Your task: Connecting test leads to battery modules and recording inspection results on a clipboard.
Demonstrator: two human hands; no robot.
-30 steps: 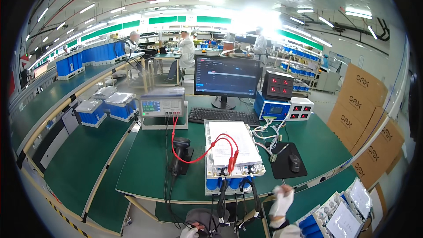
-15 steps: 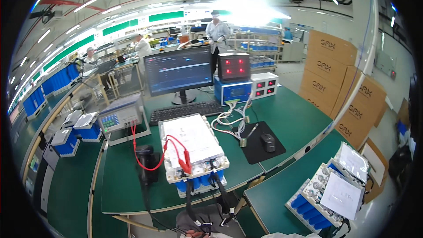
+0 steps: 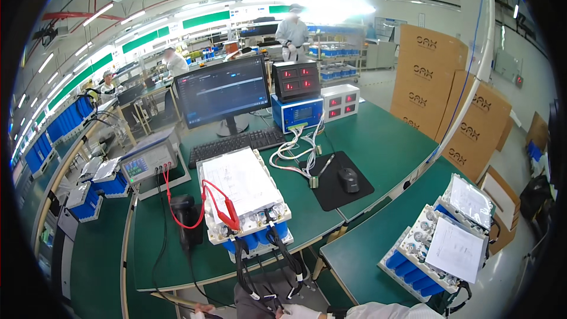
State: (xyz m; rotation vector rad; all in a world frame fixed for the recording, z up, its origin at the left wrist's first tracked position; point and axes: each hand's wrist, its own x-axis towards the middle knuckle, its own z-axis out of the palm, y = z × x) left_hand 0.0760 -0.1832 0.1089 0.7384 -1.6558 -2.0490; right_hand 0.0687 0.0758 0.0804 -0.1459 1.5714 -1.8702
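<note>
Plainly, dark lettering marks the brown cartons (image 3: 440, 92); writing on the sheet (image 3: 239, 178) is too small to read. It tops the battery pack (image 3: 260, 220) — blue cells (image 3: 263, 237) in white frames — on the desk (image 3: 387, 142). The left hand (image 3: 204, 309) and gloved right hand (image 3: 298, 312) sit near its black cables (image 3: 287, 258); whether pinching, I cannot tell.

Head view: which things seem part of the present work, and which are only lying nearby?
Apparently in use: black cables near the right hand; central battery pack; red clip lead; bench meter.

Apparently just nearby: mouse; cardboard boxes; paper-topped packs at right.
</note>
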